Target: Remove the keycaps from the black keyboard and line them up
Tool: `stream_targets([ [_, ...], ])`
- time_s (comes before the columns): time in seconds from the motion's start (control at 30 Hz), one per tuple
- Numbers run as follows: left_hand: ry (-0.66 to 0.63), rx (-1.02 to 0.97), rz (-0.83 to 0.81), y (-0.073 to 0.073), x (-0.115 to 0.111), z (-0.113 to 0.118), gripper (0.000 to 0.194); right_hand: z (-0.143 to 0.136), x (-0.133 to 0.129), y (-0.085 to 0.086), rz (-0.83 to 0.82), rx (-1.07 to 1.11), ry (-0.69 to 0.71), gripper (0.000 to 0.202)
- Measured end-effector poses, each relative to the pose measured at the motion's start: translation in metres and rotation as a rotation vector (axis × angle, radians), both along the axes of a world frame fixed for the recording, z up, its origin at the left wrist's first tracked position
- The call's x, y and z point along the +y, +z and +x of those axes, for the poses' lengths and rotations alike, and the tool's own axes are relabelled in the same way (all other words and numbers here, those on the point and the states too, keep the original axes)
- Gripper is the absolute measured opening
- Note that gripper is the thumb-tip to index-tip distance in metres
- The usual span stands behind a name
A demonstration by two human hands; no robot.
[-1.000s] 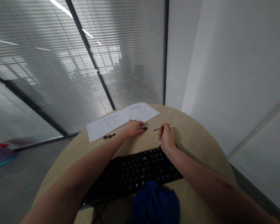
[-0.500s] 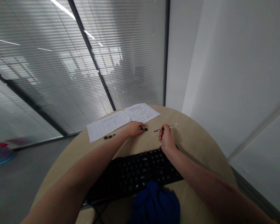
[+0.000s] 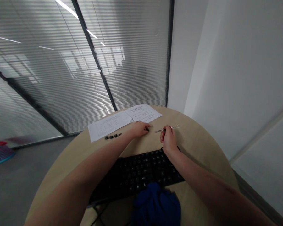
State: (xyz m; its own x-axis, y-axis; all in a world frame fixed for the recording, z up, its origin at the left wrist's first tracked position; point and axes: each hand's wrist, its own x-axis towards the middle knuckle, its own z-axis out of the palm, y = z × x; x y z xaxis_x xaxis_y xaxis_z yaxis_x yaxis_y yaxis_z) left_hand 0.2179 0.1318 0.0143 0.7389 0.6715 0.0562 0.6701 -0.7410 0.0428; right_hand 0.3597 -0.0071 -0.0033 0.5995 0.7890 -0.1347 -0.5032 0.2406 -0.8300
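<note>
Leftmost, beyond ten o'clock of the round table (image 3: 198, 141), a basket (image 3: 2, 155) is seen on the floor. At eleven o'clock from the keyboard (image 3: 143, 171), small black pieces (image 3: 111, 137) are lined up in a row, the last partly covered by the forearm; just beyond them, printed papers (image 3: 110, 125) are laid open. Toward twelve, the left hand (image 3: 140, 128) is held low with curled fingers over another black piece (image 3: 147, 129); whether that piece is gripped or merely touched cannot be told. At six, a blue cloth (image 3: 157, 204) is bunched against the keyboard's near edge. At one, a slim wire-ended tool (image 3: 163, 129) is pinched between closed fingers of the right hand (image 3: 169, 136), its wire end pointed toward three.
</note>
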Motion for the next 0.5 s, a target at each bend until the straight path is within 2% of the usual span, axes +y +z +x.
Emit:
stream_targets([
  [0.17,-0.005,0.002,-0.002,0.001,0.003,0.002,0.043,0.0,0.0,0.0,0.002,0.008,0.007,0.015],
  [0.27,-0.042,-0.087,0.005,0.01,-0.006,0.001,0.05,0.001,-0.001,0.0,0.006,-0.016,0.013,0.016],
  [0.33,-0.099,-0.268,0.023,0.022,-0.021,-0.006,0.053,0.002,-0.003,0.0,0.017,-0.04,0.02,0.016],
  [0.4,-0.089,-0.399,0.021,0.035,-0.044,-0.022,0.045,0.001,-0.004,0.001,0.026,-0.074,0.05,0.018],
  [0.43,-0.071,-0.402,-0.013,0.041,-0.058,-0.033,0.038,0.0,-0.006,0.002,0.034,-0.101,0.077,0.019],
  [0.5,-0.068,-0.27,-0.144,0.049,-0.088,-0.058,0.029,-0.002,-0.009,0.005,0.068,-0.173,0.151,0.022],
])
